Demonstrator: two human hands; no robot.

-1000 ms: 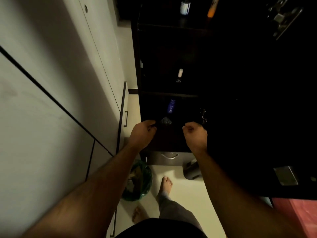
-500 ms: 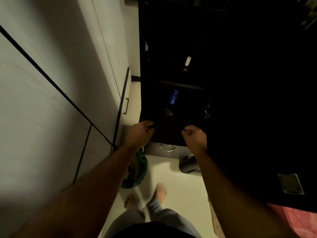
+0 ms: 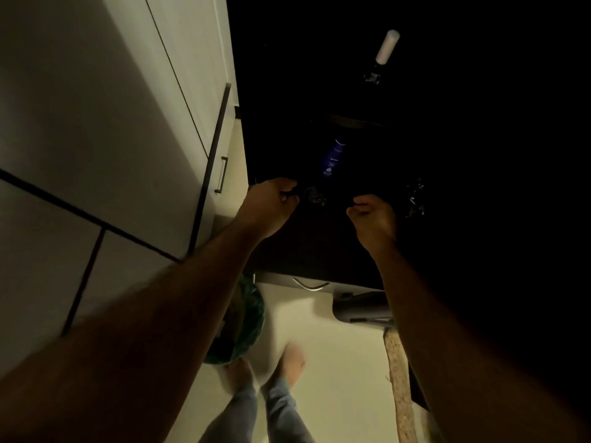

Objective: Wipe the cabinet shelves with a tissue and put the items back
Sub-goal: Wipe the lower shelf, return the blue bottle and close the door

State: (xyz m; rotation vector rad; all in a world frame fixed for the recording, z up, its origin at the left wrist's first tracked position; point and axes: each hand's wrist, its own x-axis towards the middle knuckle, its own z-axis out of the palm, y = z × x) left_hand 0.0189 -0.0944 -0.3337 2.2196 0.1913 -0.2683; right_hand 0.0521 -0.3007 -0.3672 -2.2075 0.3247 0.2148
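We've got both hands at the near edge of the dark cabinet shelf [image 3: 319, 238]: left hand [image 3: 270, 204] w/ fingers curled round something small & dark, can't tell what, right hand [image 3: 372, 219] w/ fingers curled too, contents unreadable in the gloom, no tissue visible. The blue bottle [image 3: 332, 158], smooth plastic, rounded, stands just beyond & between the hands, slightly nearer the left, long axis running away from us. A white cylinder [image 3: 387, 46] sits on the shelf above, far right; glinting clutter [image 3: 415, 196] right of the right hand.
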